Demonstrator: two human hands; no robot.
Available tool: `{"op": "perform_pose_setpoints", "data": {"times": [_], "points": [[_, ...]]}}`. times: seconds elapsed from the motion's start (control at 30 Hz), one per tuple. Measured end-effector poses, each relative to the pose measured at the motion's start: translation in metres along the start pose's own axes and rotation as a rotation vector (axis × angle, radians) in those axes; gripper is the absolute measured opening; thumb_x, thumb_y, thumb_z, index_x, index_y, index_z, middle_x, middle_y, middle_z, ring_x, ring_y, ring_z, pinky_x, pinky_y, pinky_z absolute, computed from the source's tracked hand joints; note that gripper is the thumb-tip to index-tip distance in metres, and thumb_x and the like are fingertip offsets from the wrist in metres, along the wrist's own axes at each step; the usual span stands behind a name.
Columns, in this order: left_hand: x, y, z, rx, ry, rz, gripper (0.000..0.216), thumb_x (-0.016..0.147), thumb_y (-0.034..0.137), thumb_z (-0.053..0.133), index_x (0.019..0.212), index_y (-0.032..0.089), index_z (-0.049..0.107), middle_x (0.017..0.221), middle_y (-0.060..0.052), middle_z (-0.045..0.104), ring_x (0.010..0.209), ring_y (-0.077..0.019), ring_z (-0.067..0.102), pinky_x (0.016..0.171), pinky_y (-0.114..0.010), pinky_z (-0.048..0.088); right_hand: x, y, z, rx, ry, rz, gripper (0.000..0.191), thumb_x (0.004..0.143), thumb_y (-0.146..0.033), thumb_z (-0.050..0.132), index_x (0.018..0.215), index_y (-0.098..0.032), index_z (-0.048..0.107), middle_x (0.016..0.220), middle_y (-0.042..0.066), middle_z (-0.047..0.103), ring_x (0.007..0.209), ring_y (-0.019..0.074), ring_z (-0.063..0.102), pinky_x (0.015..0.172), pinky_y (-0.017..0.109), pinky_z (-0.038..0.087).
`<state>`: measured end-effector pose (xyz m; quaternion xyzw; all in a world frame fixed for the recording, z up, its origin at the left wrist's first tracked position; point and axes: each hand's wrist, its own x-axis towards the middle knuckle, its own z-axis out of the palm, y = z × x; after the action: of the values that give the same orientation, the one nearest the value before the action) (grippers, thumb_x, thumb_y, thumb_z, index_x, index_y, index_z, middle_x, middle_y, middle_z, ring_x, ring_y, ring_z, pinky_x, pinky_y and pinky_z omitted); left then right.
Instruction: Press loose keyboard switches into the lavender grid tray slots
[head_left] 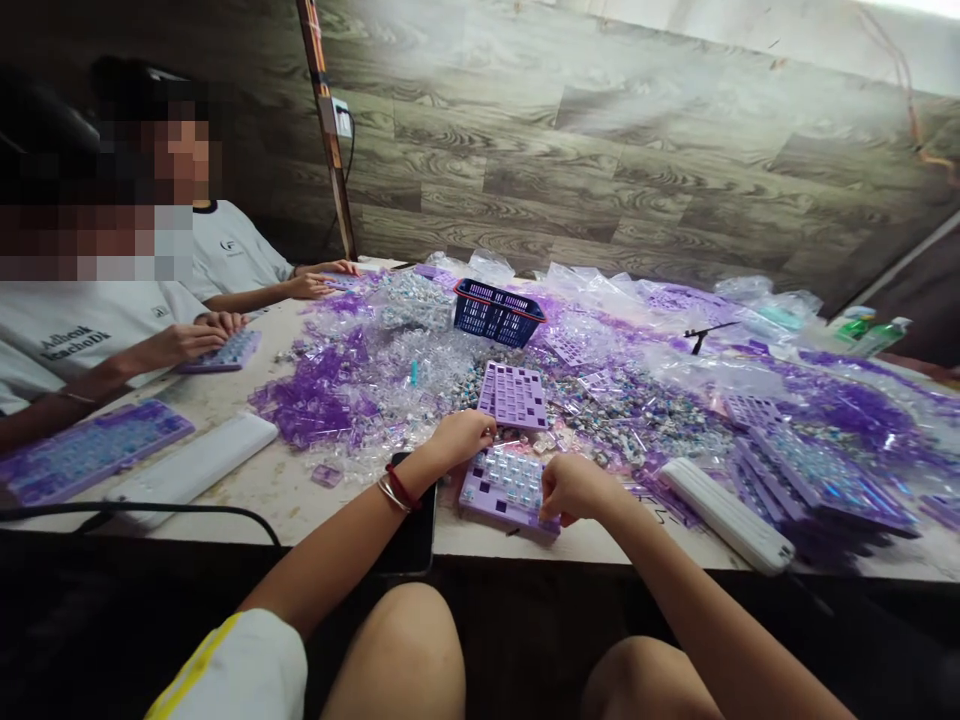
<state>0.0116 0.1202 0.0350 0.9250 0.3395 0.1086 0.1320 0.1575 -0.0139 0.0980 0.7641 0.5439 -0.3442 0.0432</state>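
Observation:
A small purple keyboard [508,478] with clear, pale-blue switches lies in front of me at the table's edge, a few of its square slots dark and unfilled. At its upper left corner is my left hand [466,436], fingers curled together; whatever they pinch is hidden. My right hand [576,488] is closed over the keyboard's right end, fingertips against it, and I cannot see anything small between them. Just beyond the keyboard rests a purple plate [514,396] with rows of square holes, close to my left hand. Loose switches [592,395] lie heaped behind.
A dark blue basket [495,318] stands among the heaps. Stacked purple keyboards [825,480] and a white bar [727,515] lie right. A black phone [409,530] is under my left forearm. Another white bar [202,465] lies left, near two people working on keyboards [225,352].

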Motion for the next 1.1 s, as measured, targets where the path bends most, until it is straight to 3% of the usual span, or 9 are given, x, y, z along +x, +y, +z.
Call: {"op": "perform_pose_setpoints", "data": {"times": [0.27,0.43,0.57,0.73,0.9,1.1], "points": [[-0.002,0.003,-0.005,-0.029,-0.027,-0.027,0.016,0.082,0.029,0.06,0.092,0.021,0.071,0.093,-0.004,0.07,0.085,-0.0185,0.063,0.075,-0.024,0.046,0.007,-0.008,-0.006,-0.055,-0.07,0.032,0.018,0.061,-0.008,0.072,0.051,-0.012,0.057,0.063,0.007,0.071,0.073,0.0209,0.07,0.065,0.02,0.052],[-0.003,0.005,-0.003,0.019,-0.003,-0.073,0.015,0.082,0.032,0.062,0.09,0.022,0.07,0.091,-0.003,0.07,0.084,-0.0184,0.063,0.074,-0.025,0.046,0.01,-0.007,-0.006,0.017,-0.076,0.021,0.019,0.056,-0.005,0.07,0.047,-0.013,0.055,0.045,0.003,0.062,0.072,0.0249,0.071,0.069,0.026,0.053],[-0.001,0.003,-0.001,0.041,-0.002,-0.06,0.015,0.082,0.032,0.061,0.09,0.022,0.069,0.092,-0.004,0.069,0.087,-0.0198,0.063,0.074,-0.026,0.046,0.012,-0.001,-0.002,0.098,-0.051,0.01,0.023,0.056,-0.006,0.07,0.045,-0.015,0.052,0.036,-0.001,0.052,0.059,0.0225,0.068,0.057,0.025,0.054],[-0.001,0.003,-0.001,0.022,0.003,-0.031,0.014,0.082,0.03,0.061,0.089,0.021,0.068,0.093,-0.004,0.069,0.086,-0.019,0.062,0.075,-0.026,0.045,0.021,0.009,0.0,0.181,-0.062,0.015,0.028,0.054,-0.008,0.074,0.043,-0.016,0.049,0.036,-0.001,0.053,0.05,0.0187,0.064,0.049,0.023,0.053],[0.0,0.001,-0.004,-0.011,0.029,-0.024,0.012,0.081,0.027,0.061,0.087,0.018,0.068,0.09,-0.004,0.069,0.083,-0.0175,0.062,0.073,-0.025,0.045,0.022,0.025,0.002,0.286,-0.09,-0.004,0.023,0.058,-0.015,0.075,0.05,-0.014,0.053,0.046,0.002,0.06,0.051,0.0156,0.063,0.049,0.022,0.054],[0.001,0.0,-0.009,-0.023,0.065,-0.007,0.011,0.079,0.021,0.059,0.082,0.017,0.069,0.087,-0.005,0.068,0.082,-0.0185,0.061,0.073,-0.025,0.044,0.004,0.048,0.009,0.57,-0.078,-0.118,0.017,0.06,-0.018,0.076,0.059,-0.013,0.059,0.057,0.0,0.065,0.062,0.013,0.066,0.057,0.017,0.055]]}}
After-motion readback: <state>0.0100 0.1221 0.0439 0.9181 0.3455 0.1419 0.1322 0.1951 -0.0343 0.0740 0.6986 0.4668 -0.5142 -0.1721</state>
